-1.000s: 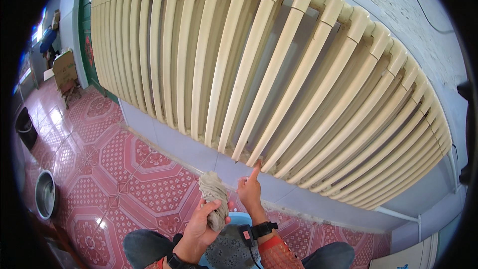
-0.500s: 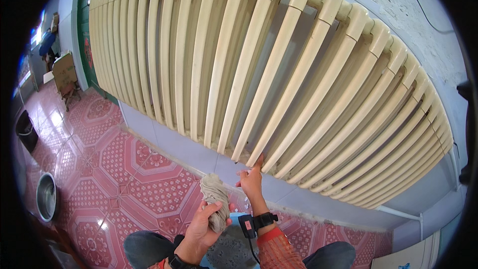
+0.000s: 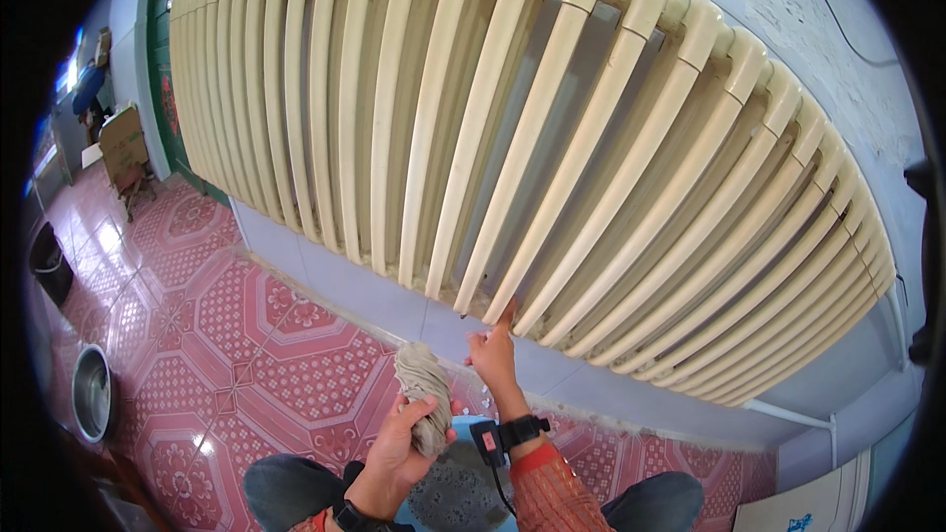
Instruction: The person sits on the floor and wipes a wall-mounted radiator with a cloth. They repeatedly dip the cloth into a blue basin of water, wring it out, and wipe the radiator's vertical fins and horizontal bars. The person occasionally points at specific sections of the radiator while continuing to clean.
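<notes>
A long cream radiator (image 3: 552, 158) of many tilted vertical tubes fills the wall ahead. My right hand (image 3: 493, 353) reaches up, its index finger touching the bottom end of a tube near the middle. My left hand (image 3: 399, 433) is closed around a crumpled grey rag (image 3: 424, 389), held just left of and below the right hand. A black device with a red button is strapped on my right wrist (image 3: 507, 433). My knees in dark trousers show at the bottom edge.
Red patterned tiles (image 3: 246, 335) cover the floor. A metal bowl (image 3: 91, 392) sits at lower left, a dark bin (image 3: 47, 261) further left. A cardboard box (image 3: 123, 143) and a person in blue (image 3: 89, 89) are at far left. A white pipe (image 3: 788, 416) runs under the radiator's right end.
My right hand dipped a little, then rose again with its fingertip at the tube's lower end. My left hand stayed low, keeping hold of the rag.
</notes>
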The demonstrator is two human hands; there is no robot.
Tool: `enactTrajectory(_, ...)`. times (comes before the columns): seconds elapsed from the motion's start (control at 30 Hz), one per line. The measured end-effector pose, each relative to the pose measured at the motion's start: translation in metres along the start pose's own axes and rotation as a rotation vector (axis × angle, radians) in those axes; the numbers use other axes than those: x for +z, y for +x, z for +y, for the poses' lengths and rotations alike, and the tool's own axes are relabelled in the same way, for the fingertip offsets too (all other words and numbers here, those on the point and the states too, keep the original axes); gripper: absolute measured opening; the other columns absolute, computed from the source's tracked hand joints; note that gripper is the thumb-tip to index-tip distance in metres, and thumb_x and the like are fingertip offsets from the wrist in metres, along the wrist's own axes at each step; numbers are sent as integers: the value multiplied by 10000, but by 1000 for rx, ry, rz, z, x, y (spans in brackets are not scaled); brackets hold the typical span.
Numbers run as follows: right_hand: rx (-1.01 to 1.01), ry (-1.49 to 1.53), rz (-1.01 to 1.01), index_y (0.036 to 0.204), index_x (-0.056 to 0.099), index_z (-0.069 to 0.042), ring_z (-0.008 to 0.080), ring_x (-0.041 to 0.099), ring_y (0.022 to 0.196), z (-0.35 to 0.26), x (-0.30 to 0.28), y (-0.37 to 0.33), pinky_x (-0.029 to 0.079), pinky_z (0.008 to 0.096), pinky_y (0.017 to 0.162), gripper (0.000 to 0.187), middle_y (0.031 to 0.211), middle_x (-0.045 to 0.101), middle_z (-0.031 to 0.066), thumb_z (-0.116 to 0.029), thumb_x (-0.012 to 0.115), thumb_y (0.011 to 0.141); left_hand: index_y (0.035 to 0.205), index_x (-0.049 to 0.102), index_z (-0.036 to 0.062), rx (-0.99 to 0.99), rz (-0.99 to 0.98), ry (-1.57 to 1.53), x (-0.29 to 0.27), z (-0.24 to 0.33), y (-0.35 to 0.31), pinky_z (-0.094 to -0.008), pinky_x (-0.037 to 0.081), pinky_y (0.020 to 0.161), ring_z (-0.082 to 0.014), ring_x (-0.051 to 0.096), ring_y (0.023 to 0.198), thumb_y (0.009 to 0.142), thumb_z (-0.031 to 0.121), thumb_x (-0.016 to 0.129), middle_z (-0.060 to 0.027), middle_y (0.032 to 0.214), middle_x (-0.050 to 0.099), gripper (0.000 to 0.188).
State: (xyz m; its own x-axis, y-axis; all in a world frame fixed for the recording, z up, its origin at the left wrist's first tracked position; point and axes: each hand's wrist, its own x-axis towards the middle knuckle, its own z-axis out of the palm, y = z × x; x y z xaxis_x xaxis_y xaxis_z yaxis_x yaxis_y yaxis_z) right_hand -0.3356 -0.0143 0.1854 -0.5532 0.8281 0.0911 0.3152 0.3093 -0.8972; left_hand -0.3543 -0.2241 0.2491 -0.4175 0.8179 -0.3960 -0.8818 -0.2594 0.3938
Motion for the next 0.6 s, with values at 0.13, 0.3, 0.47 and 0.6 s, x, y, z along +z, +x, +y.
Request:
enactTrajectory(0.13, -117, -149, 33, 1491, -145, -38, 418, 650, 722, 15, 2, -32, 507, 479, 682, 920, 767, 656, 226, -69, 519, 854, 1134, 527, 122, -19, -12, 17, -1, -1, 0, -340, 511, 622, -215, 634, 922, 888, 86, 603, -63, 1010, 626, 260)
enactTrajectory(0.3, -25, -166, 77, 1488, -156, -43, 427, 649, 733, 4, 4, -12, 509, 480, 680, 933, 749, 655, 223, -65, 525, 852, 1144, 518, 120, -21, 31, 8, 1, -5, 1, -329, 511, 621, -217, 635, 913, 893, 91, 594, -72, 1013, 625, 264)
enactTrajectory(0.47, 138, 74, 30, 1495, -139, -63, 360, 644, 654, -12, 0, 9, 517, 427, 610, 940, 742, 655, 197, -45, 532, 837, 1139, 519, 122, -19, 15, 24, 2, -2, 1, -327, 515, 631, -214, 632, 933, 892, 109, 594, -66, 1005, 617, 258)
enactTrajectory(0.6, 54, -96, 37, 1507, -99, -83, 356, 639, 648, 0, 0, -1, 508, 434, 602, 906, 732, 652, 190, -53, 519, 845, 1141, 517, 123, -15, 23, 39, 2, -2, -1, -328, 515, 633, -208, 628, 936, 891, 111, 590, -67, 1003, 614, 260)
